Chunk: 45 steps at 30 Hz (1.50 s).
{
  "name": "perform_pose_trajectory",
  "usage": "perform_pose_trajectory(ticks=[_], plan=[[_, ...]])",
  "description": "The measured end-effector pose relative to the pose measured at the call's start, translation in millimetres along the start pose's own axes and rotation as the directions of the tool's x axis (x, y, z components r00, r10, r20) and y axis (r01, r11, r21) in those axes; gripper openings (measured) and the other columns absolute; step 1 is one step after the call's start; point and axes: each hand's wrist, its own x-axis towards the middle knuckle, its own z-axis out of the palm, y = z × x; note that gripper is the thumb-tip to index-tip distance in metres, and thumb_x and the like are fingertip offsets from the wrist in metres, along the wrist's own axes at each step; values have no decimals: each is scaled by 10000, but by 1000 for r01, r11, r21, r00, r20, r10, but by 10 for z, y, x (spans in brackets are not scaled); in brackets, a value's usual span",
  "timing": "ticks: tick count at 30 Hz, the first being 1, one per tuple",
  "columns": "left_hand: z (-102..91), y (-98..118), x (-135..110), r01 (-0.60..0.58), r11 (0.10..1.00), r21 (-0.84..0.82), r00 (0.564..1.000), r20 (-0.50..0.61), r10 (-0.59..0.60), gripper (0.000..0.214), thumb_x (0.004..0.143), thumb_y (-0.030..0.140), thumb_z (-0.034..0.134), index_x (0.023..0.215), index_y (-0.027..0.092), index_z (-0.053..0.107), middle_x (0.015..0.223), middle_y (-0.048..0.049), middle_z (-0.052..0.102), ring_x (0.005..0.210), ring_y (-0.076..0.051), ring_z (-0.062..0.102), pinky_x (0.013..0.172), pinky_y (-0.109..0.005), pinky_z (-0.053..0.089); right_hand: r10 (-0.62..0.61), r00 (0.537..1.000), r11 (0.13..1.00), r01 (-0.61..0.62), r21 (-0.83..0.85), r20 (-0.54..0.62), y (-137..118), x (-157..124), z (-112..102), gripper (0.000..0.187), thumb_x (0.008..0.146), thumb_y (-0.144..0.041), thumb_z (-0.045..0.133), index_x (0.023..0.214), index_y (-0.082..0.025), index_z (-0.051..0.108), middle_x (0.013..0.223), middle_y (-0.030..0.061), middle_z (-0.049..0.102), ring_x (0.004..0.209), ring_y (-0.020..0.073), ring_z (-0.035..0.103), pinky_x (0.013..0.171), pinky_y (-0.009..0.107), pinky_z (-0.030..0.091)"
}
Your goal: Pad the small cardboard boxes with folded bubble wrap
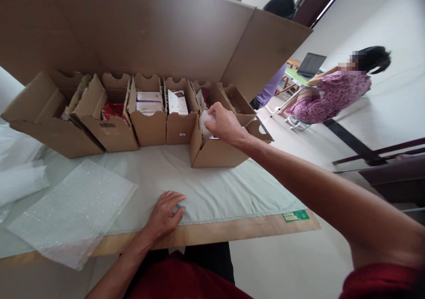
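Observation:
My right hand (226,124) reaches to the front cardboard box (217,154), its fingers pinched on a piece of bubble wrap (205,123) at the box's left end. Whether something is wrapped inside the bubble wrap is hidden. On the cloth near the table's front edge rests my left hand (165,215), open, its fingers loosely curved and holding nothing. A flat bubble wrap sheet (75,206) lies left of it, one corner hanging over the table edge.
Behind stands a row of open cardboard boxes (149,128) holding red packets and white boxes (177,102). A tall cardboard panel (149,29) rises behind them. More bubble wrap (20,182) is piled at left. A person (335,91) sits by a laptop (311,65) at right.

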Motion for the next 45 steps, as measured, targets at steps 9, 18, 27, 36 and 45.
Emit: perform_pose_trajectory(ticks=[9,18,27,36,45], plan=[[21,-22,-20,-17,1000,13,1000,6,17,264,896,221,570,1110,208,724,1027,-100,768,988,-255,691,897,-458,549,116,971,988,-135,78,207,35,140,37,193,782,-170,714,953,-178,623,864,46,692,635,142,613,575,255,438],[12,-33,-20,-23,1000,13,999,40,23,277,888,220,575,1120,226,727,1035,-89,767,1009,-254,684,921,-455,544,21,978,998,-9,-59,206,32,124,14,158,774,-234,751,898,-178,671,809,39,704,759,186,642,634,273,433],[27,-32,-22,-31,999,14,999,36,31,265,888,207,575,1115,213,711,1035,-95,763,1003,-259,679,900,-457,539,45,940,999,-42,-16,337,-43,43,44,150,856,-170,593,717,-173,651,737,68,701,694,185,656,609,276,461],[25,-54,-26,-56,998,31,998,28,55,252,891,206,573,1105,204,707,1033,-95,768,1001,-258,687,899,-457,542,-3,899,965,117,-233,437,-136,197,216,141,820,-84,651,883,-150,759,965,165,772,913,274,729,748,298,510],[39,-55,-28,-105,993,57,994,-1,105,245,894,190,579,1113,199,689,1032,-83,761,990,-241,681,886,-432,544,-46,883,944,191,-267,468,-88,242,245,226,869,-195,640,1042,-149,778,1086,160,782,1020,293,725,789,283,529]])
